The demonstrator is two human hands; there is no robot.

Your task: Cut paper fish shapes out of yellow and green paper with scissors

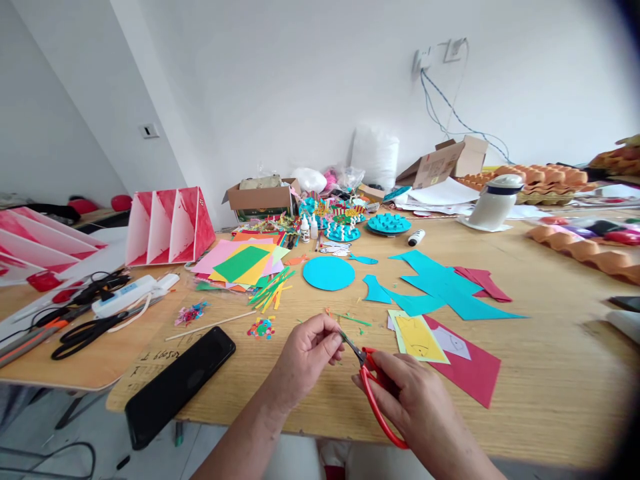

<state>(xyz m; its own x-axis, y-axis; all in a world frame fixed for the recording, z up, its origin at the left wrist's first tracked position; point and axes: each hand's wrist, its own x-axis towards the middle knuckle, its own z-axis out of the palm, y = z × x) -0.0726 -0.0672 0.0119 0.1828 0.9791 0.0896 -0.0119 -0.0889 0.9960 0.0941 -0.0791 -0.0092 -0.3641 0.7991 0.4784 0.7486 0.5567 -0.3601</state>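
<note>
My right hand (417, 400) grips a pair of red-handled scissors (373, 397), its fingers in the loops. The dark blades point left, up to the fingertips of my left hand (310, 353). That hand is closed in a pinch on a small piece of green paper, mostly hidden by the fingers. Just beyond lie a narrow green paper strip (356, 320) and tiny cut scraps. To the left is a little heap of coloured paper dots (261, 327). Right of the scissors, a yellow paper with a drawn fish (415, 337) overlaps a red sheet (473, 367).
A black phone (180, 383) lies at the front left edge, near a thin wooden stick (210, 325). Behind are a blue paper circle (329, 273), blue offcuts (450, 287), stacked coloured paper (240, 263) and glue bottles (305, 229). Black-handled scissors (83, 337) rest far left.
</note>
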